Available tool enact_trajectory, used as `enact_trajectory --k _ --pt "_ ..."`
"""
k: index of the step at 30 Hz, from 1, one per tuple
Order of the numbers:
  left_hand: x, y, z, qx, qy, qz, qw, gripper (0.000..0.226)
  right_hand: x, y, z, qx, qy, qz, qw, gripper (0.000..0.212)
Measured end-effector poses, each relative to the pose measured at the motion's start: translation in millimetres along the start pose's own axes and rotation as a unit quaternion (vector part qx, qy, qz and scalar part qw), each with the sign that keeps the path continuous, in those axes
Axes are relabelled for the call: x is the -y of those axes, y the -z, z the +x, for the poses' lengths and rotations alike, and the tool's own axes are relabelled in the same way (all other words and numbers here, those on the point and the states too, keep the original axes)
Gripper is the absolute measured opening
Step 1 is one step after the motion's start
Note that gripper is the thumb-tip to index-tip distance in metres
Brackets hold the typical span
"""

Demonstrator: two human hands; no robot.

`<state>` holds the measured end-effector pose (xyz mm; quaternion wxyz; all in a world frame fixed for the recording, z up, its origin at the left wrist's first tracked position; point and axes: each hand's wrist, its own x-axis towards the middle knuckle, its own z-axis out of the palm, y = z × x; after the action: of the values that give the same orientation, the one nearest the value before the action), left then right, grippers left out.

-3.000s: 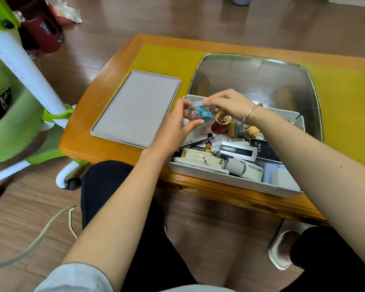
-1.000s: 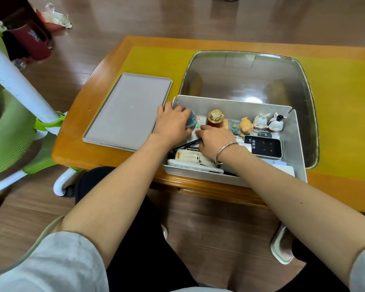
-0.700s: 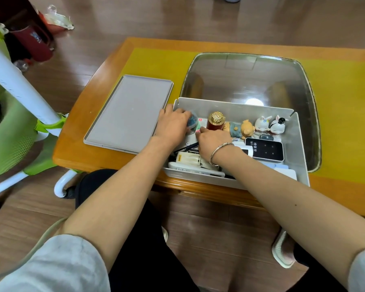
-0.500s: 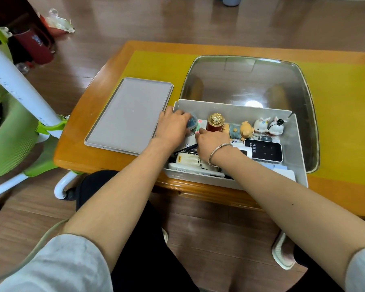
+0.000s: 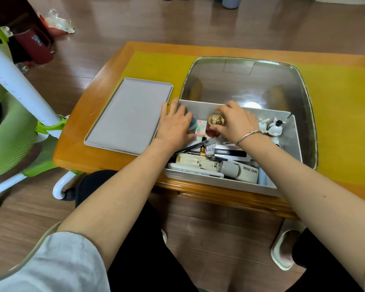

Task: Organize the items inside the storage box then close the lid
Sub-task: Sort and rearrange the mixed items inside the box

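**Two hands reach into an open storage box on a low table**

An open grey storage box (image 5: 291, 144) sits at the near edge of a wooden table (image 5: 105, 81), part of it over a shiny metal tray (image 5: 247, 81). Its flat grey lid (image 5: 126, 114) lies off the box, just beside it at nine o'clock, on the table.

The left hand (image 5: 175, 125) rests palm down over the box's far-left corner, fingers spread and fairly straight, covering a bluish round item (image 5: 192, 125) whose edge peeks out; whether the fingers grip it cannot be told. The right hand (image 5: 234, 121), a bracelet at its wrist, curls its fingers around a small red bottle with an ornate gold cap (image 5: 215, 120), which stands upright near the back wall.

At three o'clock of that hand, two small white figurines (image 5: 272, 126) stand along the back wall. Toward six o'clock, the front of the box holds a jumble: a black pen (image 5: 195, 145), a black and white carton (image 5: 230, 152), and a white mini fan (image 5: 240, 171) lying on its side against the front wall.

At nine o'clock of the table stands a green and white chair (image 5: 19, 102).
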<state>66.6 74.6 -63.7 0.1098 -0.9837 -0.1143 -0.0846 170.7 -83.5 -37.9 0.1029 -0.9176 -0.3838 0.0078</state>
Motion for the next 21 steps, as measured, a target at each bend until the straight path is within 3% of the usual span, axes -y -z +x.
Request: enact_trajectory --k 5,15,21 --pt "-3 -2 6 0.024 -0.073 0.012 0.997 0.058 -3 -9 1 0.011 -0.001 0.014 1.0 0.05" --pt "-20 -6 22 0.052 -0.02 0.032 0.998 0.046 -7 -13 3 -0.008 0.015 0.064 0.998 0.042" --pt "-21 -4 22 0.063 -0.018 0.028 0.997 0.044 -16 0 -5 -0.011 0.017 0.101 0.995 0.06"
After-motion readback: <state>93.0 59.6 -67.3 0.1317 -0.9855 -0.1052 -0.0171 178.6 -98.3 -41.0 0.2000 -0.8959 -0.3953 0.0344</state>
